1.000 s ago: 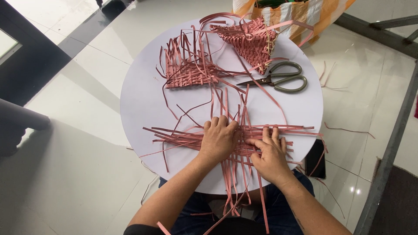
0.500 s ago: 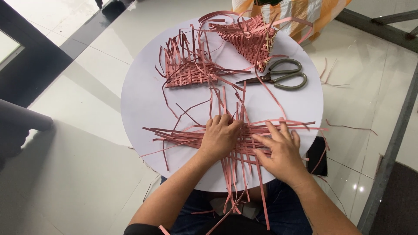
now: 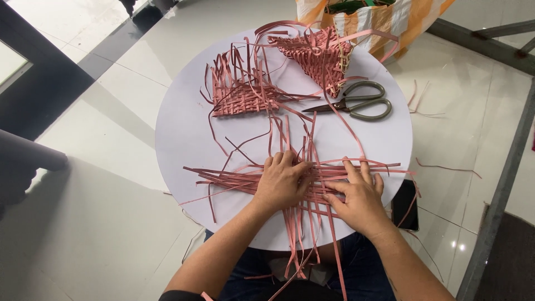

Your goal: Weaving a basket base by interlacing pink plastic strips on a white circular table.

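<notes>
Both hands are pressing flat on a mat of pink strips (image 3: 312,181) lying in the lower middle of the frame, on the near part of a round white desk (image 3: 184,139); the left hand (image 3: 281,181) is resting palm down on the crossing strips with its fingers spread apart and gripping nothing; the right hand (image 3: 359,198), just to the right of it, is lying palm down too, fingers splayed over the horizontal strips, closed on nothing. The two hands are sitting close together without touching; horizontal strips are fanning out to the left and right of them, while vertical strips are running up toward the centre of the desk and hanging down over its near edge across the person's lap.

In the upper middle of the frame a partly woven pink piece (image 3: 239,95) is lying with loose ends sticking up; to its right a second woven piece (image 3: 320,53) is sitting near the far rim; grey-handled scissors (image 3: 356,102) are lying just below that piece, well apart from the hands. A dark phone (image 3: 405,206) is showing at the desk's right edge, near the right hand; an orange and white striped bag (image 3: 390,19) is standing on the floor at the top of the frame.
</notes>
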